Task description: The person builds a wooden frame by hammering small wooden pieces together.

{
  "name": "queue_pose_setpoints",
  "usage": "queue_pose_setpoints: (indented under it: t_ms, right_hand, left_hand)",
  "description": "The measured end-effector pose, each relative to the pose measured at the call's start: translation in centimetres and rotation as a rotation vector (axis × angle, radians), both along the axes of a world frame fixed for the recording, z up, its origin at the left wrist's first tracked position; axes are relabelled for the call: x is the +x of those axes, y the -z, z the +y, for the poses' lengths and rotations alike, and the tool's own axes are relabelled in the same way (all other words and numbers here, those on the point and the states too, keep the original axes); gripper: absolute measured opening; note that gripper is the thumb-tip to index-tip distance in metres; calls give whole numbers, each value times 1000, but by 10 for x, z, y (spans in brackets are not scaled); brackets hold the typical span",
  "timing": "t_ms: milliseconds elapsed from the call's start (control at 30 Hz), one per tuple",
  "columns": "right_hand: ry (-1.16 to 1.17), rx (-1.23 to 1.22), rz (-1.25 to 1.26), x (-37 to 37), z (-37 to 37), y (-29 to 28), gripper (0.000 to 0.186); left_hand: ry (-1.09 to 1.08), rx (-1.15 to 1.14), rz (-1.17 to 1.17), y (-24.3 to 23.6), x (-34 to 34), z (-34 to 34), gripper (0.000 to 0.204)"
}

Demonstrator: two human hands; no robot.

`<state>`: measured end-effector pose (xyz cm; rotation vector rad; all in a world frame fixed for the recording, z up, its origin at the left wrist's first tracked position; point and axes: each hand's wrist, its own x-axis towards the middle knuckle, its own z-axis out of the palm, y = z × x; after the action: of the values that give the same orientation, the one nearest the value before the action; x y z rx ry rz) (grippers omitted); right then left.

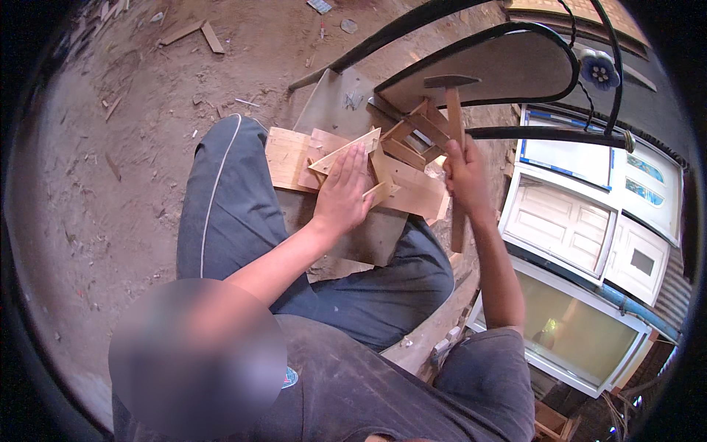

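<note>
hammer (454,132) | wooden handle, upright | wood pieces (398,173) | pale, piled, lap

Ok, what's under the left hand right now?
The left hand presses flat on a thin wooden strip lying across stacked plywood pieces. The palm covers where the strip meets them. The right hand grips a hammer.

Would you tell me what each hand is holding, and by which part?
The right hand grips a hammer around its wooden handle. The left hand lies flat on wooden strips, pressing, not gripping.
</note>
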<state>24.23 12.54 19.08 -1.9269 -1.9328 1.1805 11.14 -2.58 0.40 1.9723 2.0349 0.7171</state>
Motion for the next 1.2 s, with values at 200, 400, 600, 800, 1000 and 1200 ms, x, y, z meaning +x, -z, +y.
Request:
queue_pose_setpoints:
  t_ms: [200,400,600,800,1000,1200]
  right_hand:
    - [-353,77,-451,31,-5,20,38]
    - [-185,260,-313,14,-27,24,33]
    - [-287,141,-461,18,-39,21,33]
    - [-326,251,-362,39,-60,56,30]
    - [-77,146,-222,8,-57,18,27]
    - [-363,352,-354,50,-83,84,28]
  left_hand:
    - [11,23,-1,4,4,-1,86]
    - [11,7,35,4,4,-2,86]
    - [28,-2,13,4,3,-4,85]
    - [22,18,-22,0,3,-2,83]
    - [23,12,-6,3,2,-3,82]
    - [44,3,2,3,3,-5,82]
